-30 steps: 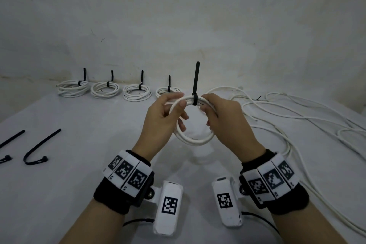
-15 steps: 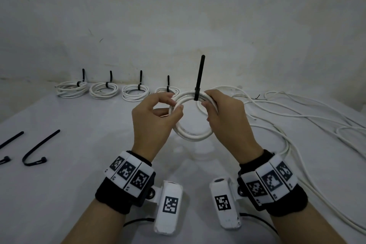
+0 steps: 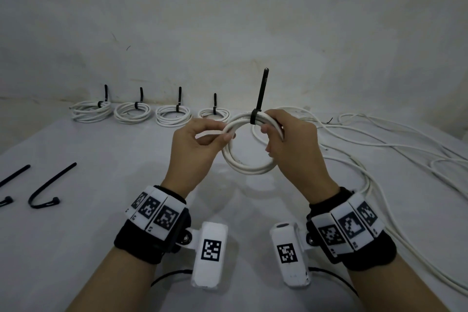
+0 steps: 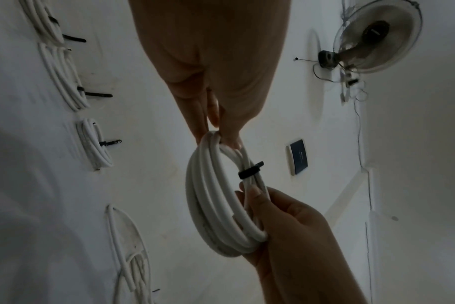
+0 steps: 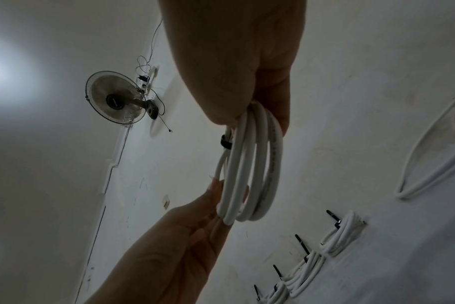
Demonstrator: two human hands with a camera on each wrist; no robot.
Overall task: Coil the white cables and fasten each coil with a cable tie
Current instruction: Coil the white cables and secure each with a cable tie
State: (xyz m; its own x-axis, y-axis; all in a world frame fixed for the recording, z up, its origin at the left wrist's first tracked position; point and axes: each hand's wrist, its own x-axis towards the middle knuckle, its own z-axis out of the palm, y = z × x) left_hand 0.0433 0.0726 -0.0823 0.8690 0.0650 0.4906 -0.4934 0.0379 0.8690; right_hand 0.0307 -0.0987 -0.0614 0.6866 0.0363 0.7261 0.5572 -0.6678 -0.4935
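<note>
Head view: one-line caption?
Both hands hold a tied white coil; four finished coils behind.

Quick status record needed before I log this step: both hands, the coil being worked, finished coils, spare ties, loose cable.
left hand: pinches the held white cable coil at its left side
right hand: grips the coil's right side
black cable tie: wrapped round the coil's top, tail pointing up
finished tied white coils: four in a row at the back
spare black cable ties: two, left on the table
loose white cable: right, uncoiled
</note>
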